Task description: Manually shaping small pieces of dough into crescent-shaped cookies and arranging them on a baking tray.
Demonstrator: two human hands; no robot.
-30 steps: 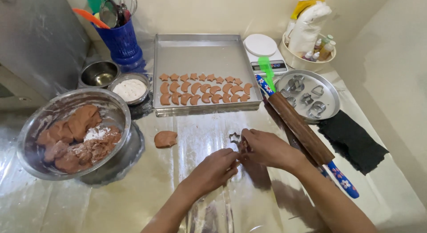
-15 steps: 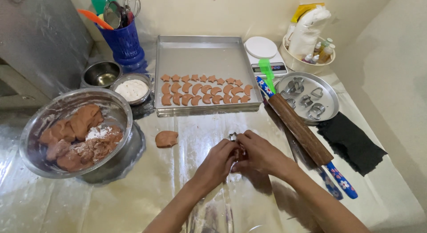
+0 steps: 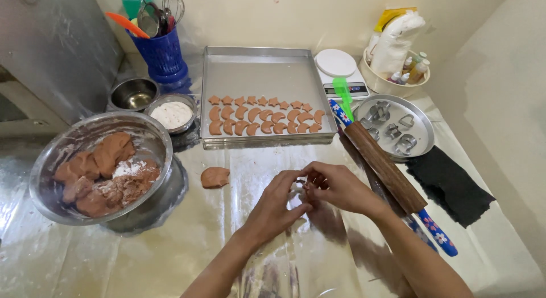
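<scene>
From the head view, both hands meet over the plastic-covered desk. The left hand and right hand have their fingers curled together around a small metal cutter, mostly hidden between the fingertips, held just above the desk in front of the baking tray. Rows of brown dough shapes lie along the tray's near edge. A loose dough piece sits left of the hands, beside the steel bowl of dough. A wooden rolling pin lies right of them.
</scene>
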